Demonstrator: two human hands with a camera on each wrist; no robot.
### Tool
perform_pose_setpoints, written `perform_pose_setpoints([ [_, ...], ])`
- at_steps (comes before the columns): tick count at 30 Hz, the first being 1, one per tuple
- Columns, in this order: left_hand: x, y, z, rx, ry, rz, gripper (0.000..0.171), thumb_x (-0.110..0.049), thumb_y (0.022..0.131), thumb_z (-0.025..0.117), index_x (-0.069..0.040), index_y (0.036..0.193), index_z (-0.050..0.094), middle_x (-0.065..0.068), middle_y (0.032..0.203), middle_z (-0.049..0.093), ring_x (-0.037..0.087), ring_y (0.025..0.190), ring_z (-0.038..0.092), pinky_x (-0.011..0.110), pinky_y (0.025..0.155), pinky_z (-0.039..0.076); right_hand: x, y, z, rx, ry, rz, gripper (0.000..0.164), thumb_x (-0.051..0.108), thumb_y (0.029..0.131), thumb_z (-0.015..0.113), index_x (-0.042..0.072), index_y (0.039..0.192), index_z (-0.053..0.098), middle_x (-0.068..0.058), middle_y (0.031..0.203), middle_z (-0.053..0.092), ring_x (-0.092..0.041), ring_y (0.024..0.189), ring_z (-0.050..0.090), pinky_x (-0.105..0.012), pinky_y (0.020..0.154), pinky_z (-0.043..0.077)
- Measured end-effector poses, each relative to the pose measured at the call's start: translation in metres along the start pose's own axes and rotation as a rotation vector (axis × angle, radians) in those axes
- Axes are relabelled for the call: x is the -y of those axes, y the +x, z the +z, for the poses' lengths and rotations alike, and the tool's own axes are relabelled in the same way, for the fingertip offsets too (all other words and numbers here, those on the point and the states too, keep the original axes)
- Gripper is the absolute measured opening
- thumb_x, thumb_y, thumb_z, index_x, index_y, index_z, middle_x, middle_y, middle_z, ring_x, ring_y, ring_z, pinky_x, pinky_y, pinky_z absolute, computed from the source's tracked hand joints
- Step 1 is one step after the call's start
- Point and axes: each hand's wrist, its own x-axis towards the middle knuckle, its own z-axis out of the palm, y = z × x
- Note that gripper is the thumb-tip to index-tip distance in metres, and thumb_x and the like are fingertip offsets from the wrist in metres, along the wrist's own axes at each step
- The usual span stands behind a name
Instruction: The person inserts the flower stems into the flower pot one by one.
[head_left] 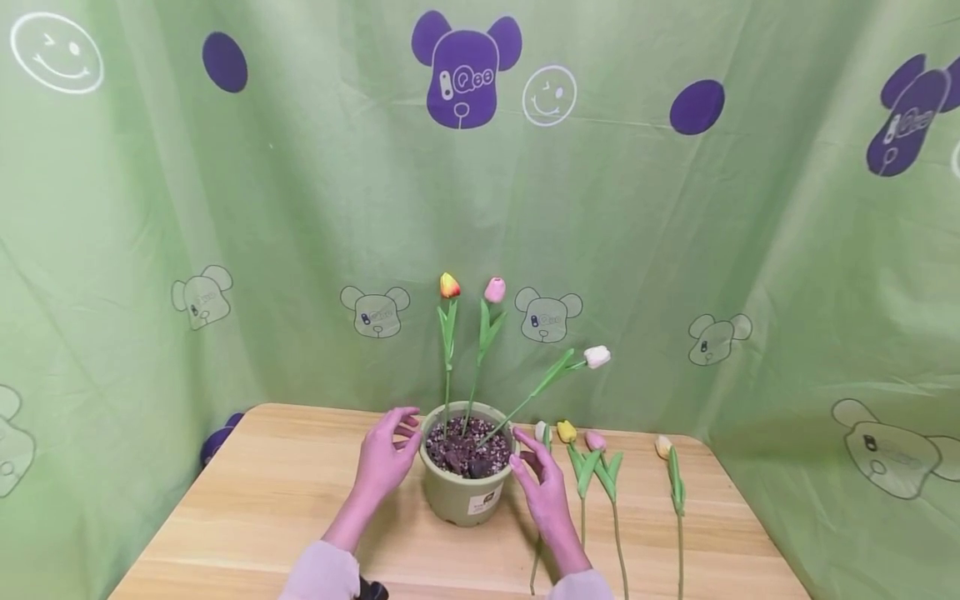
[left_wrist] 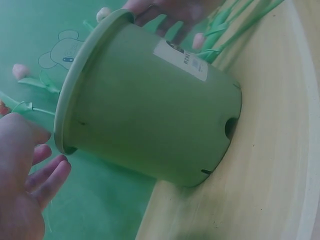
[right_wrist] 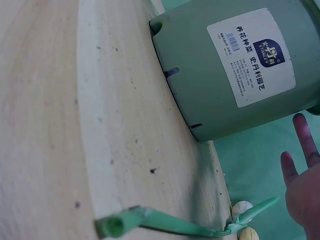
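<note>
A green plastic flowerpot (head_left: 463,492) stands upright on the table, with dark speckled soil (head_left: 468,450) inside. Three artificial tulips rise from the soil: a yellow-red one (head_left: 449,286), a pink one (head_left: 494,290) and a white one (head_left: 597,357) leaning far right. My left hand (head_left: 387,454) is at the pot's left rim, fingers loosely bent around its outer side; whether they touch it I cannot tell. On the opposite side, my right hand (head_left: 545,492) has its fingers spread beside the rim. Neither hand grips a stem.
Right of the pot lie several loose tulips, among them a yellow one (head_left: 566,431), a pink one (head_left: 595,441) and a pale one (head_left: 663,447) farther right. The wooden table (head_left: 247,500) ends at a green curtain (head_left: 337,167) behind. A paper label (right_wrist: 252,57) is stuck on the pot.
</note>
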Motion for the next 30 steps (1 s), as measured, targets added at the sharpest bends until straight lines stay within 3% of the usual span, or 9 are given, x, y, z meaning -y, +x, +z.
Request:
perform_pose_setpoints([
  [8,0.001,-0.002,0.002,0.034,-0.022,-0.042,0.036,-0.001,0.091,0.073,-0.006,0.126,0.066,0.014,0.112,0.071,0.028,0.099,0.071,0.023,0.084,0.066,0.000,0.000,0.000,0.003,-0.006,0.014,0.046,0.012,0.101,0.067,0.014,0.146,0.057,-0.007,0.152,0.057,-0.025,0.117,0.066,-0.046,0.120,0.045],
  [13,0.004,-0.005,0.003,0.069,-0.093,-0.056,0.038,-0.002,0.091,0.074,-0.003,0.129,0.066,0.015,0.121,0.070,0.028,0.100,0.071,0.024,0.083,0.067,0.000,0.000,-0.001,0.003,-0.001,0.017,0.046,0.012,0.101,0.067,0.014,0.146,0.057,-0.008,0.152,0.057,-0.024,0.117,0.065,-0.039,0.118,0.047],
  [20,0.011,-0.007,0.004,0.090,-0.149,-0.102,0.038,-0.007,0.092,0.076,-0.007,0.130,0.068,0.012,0.130,0.068,0.028,0.106,0.069,0.023,0.081,0.066,0.003,0.000,0.000,0.005,-0.023,0.016,0.045,0.013,0.103,0.064,0.013,0.147,0.055,-0.009,0.152,0.056,-0.026,0.118,0.065,-0.032,0.116,0.049],
  [25,0.013,-0.008,0.003,0.076,-0.178,-0.082,0.036,-0.008,0.092,0.077,-0.007,0.128,0.070,0.014,0.128,0.069,0.031,0.104,0.071,0.023,0.078,0.067,0.009,0.000,0.000,0.010,-0.029,0.041,0.046,0.015,0.102,0.066,0.014,0.147,0.056,-0.008,0.153,0.055,-0.028,0.120,0.065,-0.044,0.118,0.048],
  [30,0.014,-0.010,0.005,0.055,-0.200,-0.089,0.035,-0.006,0.091,0.079,-0.008,0.125,0.072,0.014,0.126,0.070,0.031,0.102,0.072,0.023,0.077,0.067,0.017,0.000,-0.006,0.037,-0.105,0.015,0.048,0.019,0.100,0.069,0.015,0.147,0.056,-0.009,0.148,0.059,-0.032,0.120,0.064,-0.060,0.124,0.038],
])
